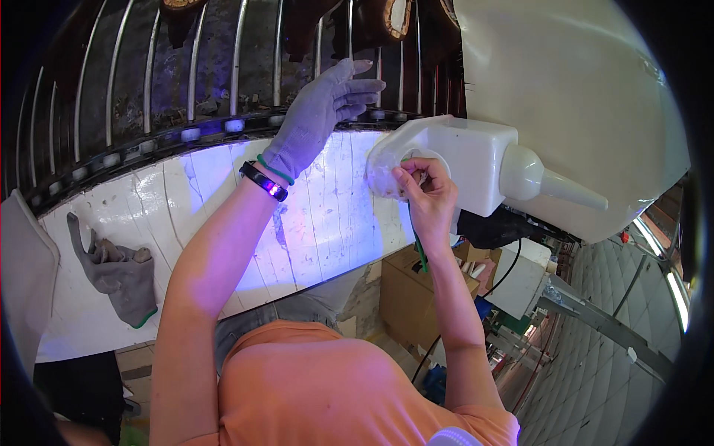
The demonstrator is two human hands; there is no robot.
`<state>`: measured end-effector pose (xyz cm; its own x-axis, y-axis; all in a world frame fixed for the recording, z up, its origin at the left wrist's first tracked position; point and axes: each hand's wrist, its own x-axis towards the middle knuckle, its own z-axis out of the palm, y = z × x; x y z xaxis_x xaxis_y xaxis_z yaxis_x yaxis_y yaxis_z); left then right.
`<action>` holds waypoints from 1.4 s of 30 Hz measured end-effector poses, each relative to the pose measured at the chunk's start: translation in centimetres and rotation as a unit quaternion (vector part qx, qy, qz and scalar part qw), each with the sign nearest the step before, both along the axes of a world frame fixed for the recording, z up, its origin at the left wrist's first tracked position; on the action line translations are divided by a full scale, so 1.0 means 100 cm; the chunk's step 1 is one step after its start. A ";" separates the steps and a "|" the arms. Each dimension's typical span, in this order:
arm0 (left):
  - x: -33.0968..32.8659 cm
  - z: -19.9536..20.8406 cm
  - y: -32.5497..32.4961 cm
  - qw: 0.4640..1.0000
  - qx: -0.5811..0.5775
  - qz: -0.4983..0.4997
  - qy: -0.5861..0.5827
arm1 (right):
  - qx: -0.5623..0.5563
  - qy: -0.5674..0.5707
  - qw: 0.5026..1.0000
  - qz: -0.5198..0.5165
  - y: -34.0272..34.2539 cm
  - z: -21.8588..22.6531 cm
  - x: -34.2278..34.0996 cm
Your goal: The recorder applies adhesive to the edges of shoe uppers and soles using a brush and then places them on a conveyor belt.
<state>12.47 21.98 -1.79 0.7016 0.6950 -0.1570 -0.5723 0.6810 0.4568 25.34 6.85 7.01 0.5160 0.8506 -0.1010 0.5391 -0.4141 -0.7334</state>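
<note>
My left hand (320, 104) wears a grey knit glove with a green cuff. Its fingers are spread over the table's far edge, beside a rack of metal rods, and hold nothing. Bare, my right hand (431, 193) pinches at the round opening of a white plastic bottle (476, 160), which lies on its side with its nozzle pointing right. A slim dark green stick (418, 238) runs down from under that hand; its other end is hidden. Translucent, crusted residue coats the opening's rim (383, 175). At the left of the table, a loose grey glove (119, 275) lies crumpled.
The white-topped table (163, 201) curves along a conveyor of metal rods (238, 59). Dark brown footwear (372, 22) stands on the rods at the far side. A large white panel (565, 82) rises at the right. A cardboard box (409, 290) sits below the table.
</note>
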 end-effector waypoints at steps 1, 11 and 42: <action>0.000 0.000 0.000 1.000 0.004 0.000 -0.002 | 0.000 -0.001 1.000 -0.001 0.001 0.000 0.001; -0.005 -0.001 0.000 1.000 0.004 -0.013 -0.002 | -0.055 -0.178 0.976 0.116 0.001 0.013 -0.014; 0.004 -0.008 0.002 1.000 0.025 -0.015 -0.005 | -0.148 -0.501 0.844 0.123 0.006 -0.003 -0.057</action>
<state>12.89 22.21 -2.63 0.7239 0.6801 -0.1158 -0.5566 0.6750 0.4843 19.60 7.50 6.73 0.2808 0.9582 0.0541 0.9233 -0.2851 0.2574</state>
